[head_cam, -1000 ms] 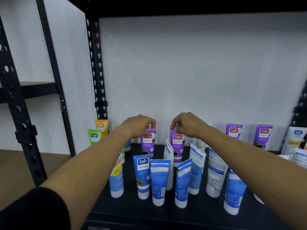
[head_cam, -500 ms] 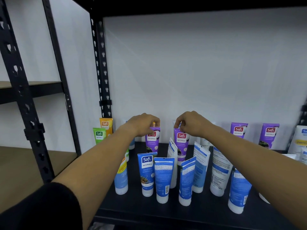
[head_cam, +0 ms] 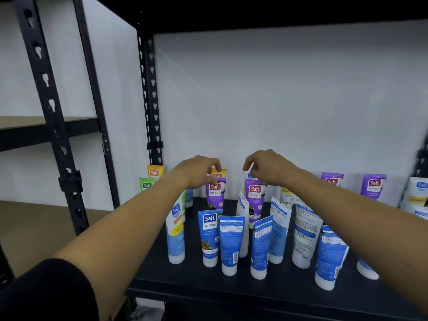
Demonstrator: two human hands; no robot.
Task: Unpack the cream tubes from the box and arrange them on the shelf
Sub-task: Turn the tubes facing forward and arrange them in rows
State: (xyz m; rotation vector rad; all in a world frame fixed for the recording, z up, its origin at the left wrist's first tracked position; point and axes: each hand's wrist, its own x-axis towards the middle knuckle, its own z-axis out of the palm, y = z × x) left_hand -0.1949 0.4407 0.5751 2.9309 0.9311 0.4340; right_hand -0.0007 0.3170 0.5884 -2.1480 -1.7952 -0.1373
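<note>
Two purple cream tubes stand upright, cap down, mid-shelf: one (head_cam: 215, 193) on the left, one (head_cam: 254, 195) on the right. My left hand (head_cam: 196, 172) hovers just above the left one with loosely curled fingers that hold nothing. Over the right tube my right hand (head_cam: 266, 169) does the same, its fingertips clear of the tube's top. In front stands a row of several blue tubes (head_cam: 231, 244) on the black shelf (head_cam: 208, 288). The box is not in view.
Orange (head_cam: 154, 173) and green (head_cam: 146, 185) tubes stand at the back left by the black upright post (head_cam: 150, 100). More purple tubes (head_cam: 372, 186) and white tubes (head_cam: 416, 193) line the back right. A white wall backs the shelf. Another rack with a tan board stands to the left.
Both hands pinched the tops of the two purple tubes earlier; now they have let go and lifted slightly. The tubes stay standing. The camera has shifted a little.
</note>
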